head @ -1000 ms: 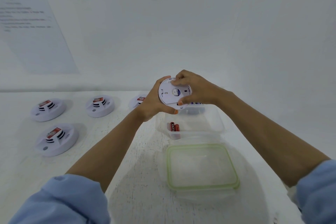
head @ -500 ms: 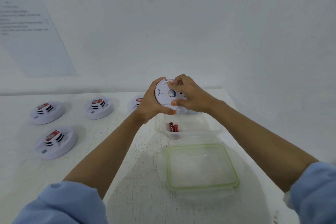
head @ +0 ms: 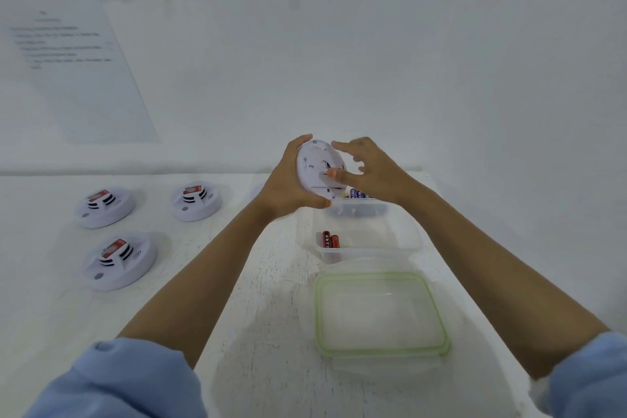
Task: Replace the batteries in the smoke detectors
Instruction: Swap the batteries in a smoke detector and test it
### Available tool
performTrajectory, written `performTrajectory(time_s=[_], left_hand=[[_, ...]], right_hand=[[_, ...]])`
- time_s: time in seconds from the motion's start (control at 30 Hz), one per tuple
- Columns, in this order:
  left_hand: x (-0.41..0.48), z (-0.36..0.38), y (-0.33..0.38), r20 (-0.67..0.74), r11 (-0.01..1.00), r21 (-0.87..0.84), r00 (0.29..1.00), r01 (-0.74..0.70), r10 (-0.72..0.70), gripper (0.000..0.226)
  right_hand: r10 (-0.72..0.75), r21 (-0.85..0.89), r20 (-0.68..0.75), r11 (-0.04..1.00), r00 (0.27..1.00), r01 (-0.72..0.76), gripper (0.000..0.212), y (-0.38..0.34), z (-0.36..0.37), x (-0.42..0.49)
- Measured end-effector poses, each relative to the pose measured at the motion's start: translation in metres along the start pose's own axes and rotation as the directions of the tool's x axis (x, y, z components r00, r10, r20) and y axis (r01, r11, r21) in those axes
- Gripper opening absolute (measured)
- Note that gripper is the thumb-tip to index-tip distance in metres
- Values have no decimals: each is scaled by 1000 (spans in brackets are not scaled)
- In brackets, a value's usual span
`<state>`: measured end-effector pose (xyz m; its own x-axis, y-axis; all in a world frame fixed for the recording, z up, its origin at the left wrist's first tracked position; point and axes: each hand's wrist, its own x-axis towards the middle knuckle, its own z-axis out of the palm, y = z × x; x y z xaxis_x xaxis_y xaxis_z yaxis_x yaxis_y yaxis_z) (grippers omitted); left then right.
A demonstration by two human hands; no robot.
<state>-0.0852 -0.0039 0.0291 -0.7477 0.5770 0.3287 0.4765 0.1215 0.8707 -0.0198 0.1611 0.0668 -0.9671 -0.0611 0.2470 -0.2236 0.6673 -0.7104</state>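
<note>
White counter (head: 271,366) against a white wall (head: 441,78): left hand (head: 288,187) grips the round white plastic smoke detector (head: 314,166) above a clear plastic tub (head: 400,244), right hand (head: 376,173), fingers spread, thumbs its back; a firm left-hand brace should help it open.

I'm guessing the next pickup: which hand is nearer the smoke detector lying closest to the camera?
Left. The left hand, holding the raised detector, is beyond and right of that smoke detector; the right hand is even farther right.
</note>
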Motion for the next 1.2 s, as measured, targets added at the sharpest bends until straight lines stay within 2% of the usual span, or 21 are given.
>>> performTrajectory(time_s=[0.1,0.2,0.3,0.4,0.47,0.57,0.63,0.7,0.8,0.87,0.93,1.03,1.1,1.2], left_hand=[[-5,0,8,-32,992,118,998,-53,57,103],[-16,-3,11,-98,971,234,992,-57,82,109],[-32,-10,12,-146,969,245,987,-32,69,112],[-50,-24,9,-134,990,143,990,-19,38,110],[-65,-36,7,-112,994,109,994,4,8,102],[-91,-55,-5,-159,995,-41,982,95,-100,79],[-107,-68,-19,-183,969,-151,957,198,-224,77],[-123,-80,-34,-131,929,-236,938,285,-321,79],[-144,-90,-49,-24,863,-387,933,324,-360,65],[-154,-94,-57,-5,862,-389,936,323,-353,65],[-161,-96,-62,-15,866,-377,933,327,-359,68],[-169,-95,-64,-18,889,-332,940,315,-340,68],[-171,-96,-65,-2,904,-310,951,294,-310,68],[-170,-97,-67,-4,905,-313,953,287,-303,68]], right_hand=[[-17,190,55,982,998,6,59,-12,15,-3],[45,364,-18,931,999,-36,68,-15,36,-5],[111,569,-51,820,993,-62,58,-21,51,-9],[261,784,-53,609,964,-122,49,-32,71,-13],[344,838,-68,529,936,-134,48,-37,88,-16],[412,883,-90,455,907,-119,44,-49,113,-22],[432,899,-86,422,898,-117,42,-58,131,-25],[450,906,-62,399,891,-138,41,-64,152,-29],[452,917,-12,361,892,-170,45,-68,182,-38],[464,897,18,383,886,-219,43,-70,194,-43],[459,818,22,502,888,-280,44,-68,203,-47],[411,682,11,663,912,-307,64,-62,213,-50],[381,638,-2,712,925,-292,74,-58,219,-51],[339,618,-55,751,939,-235,76,-57,223,-50]])
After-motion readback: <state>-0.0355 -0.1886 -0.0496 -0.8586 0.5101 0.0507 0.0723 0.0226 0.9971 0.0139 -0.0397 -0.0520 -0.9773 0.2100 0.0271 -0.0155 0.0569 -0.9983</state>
